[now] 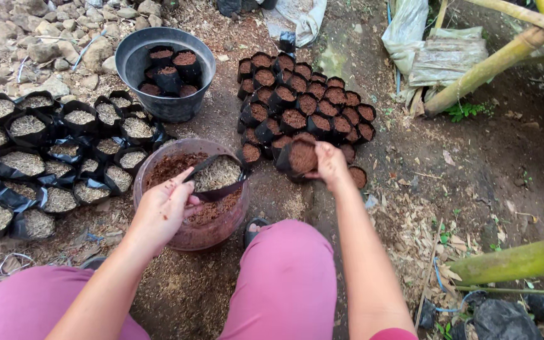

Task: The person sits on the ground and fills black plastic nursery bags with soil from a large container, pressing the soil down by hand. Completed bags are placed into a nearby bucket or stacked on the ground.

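My left hand (164, 208) grips a black grow bag (216, 176) part-filled with pale husk, held over a clear plastic tub (158, 157) of red-brown soil. My right hand (330, 165) holds a soil-filled black grow bag (298, 157), tilted, at the near edge of a cluster of filled soil bags (303, 104) standing on the ground. Both my knees in pink trousers are at the bottom of the view.
A grey bucket (135, 56) with several soil bags stands at the back. Black bags of pale husk (39, 157) crowd the left. Stones lie top left; bamboo poles (498, 60) and plastic sheets are at the right.
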